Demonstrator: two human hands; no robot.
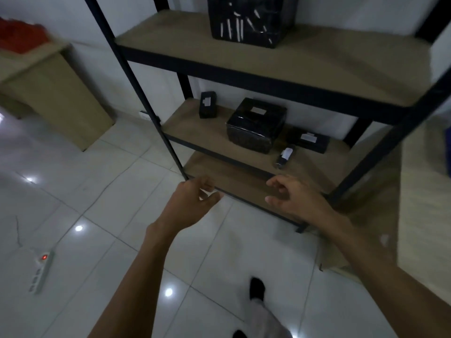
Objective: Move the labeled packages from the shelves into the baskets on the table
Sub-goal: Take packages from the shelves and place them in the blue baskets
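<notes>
A black metal shelf rack with wooden boards stands in front of me. On its upper board sits a large black wrapped package. The middle board carries a big black package with a white label, a small upright black package, a flat black package and a small thin package. My left hand and my right hand hover in front of the lowest board, both empty with loosely curled fingers, touching nothing. A red basket stands on the table at far left.
A wooden table stands at the left by the wall. A white power strip with a red light lies on the tiled floor at lower left. My feet are on the tiles below. A brown surface lies to the right.
</notes>
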